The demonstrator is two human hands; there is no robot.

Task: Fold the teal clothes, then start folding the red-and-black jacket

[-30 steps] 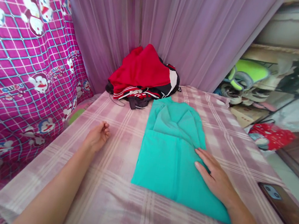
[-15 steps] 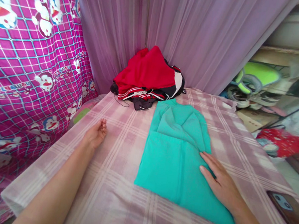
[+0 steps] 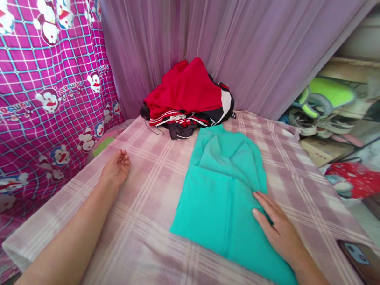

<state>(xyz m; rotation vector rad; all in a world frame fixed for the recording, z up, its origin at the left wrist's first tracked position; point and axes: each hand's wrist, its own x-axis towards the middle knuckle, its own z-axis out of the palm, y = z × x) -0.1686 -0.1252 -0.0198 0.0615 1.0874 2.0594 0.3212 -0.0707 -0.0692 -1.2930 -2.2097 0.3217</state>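
A teal garment [image 3: 212, 211], partly folded, lies on the checked bedding; its upper part is creased, and a seam runs down its lower part. My right hand [image 3: 278, 230] rests flat on the garment's right side, fingers stretched out and thumb apart. To the left of the garment, my left hand [image 3: 116, 168] lies on the bedding with its palm partly turned up. Its fingers are loosely curled, and nothing is in them. I cannot tell what kind of garment it is.
A heap of red, black and white clothes [image 3: 192, 91] sits at the back against the purple curtain [image 3: 226, 34]. At the right edge lies a phone [image 3: 366, 269]. Pink patterned cloth [image 3: 61, 72] hangs at left. Shoes [image 3: 302, 123] and a red bag [image 3: 358, 179] are off to the right.
My left hand has shifted slightly to the left, away from the garment. My right hand stays flat on the teal garment, which keeps its shape.
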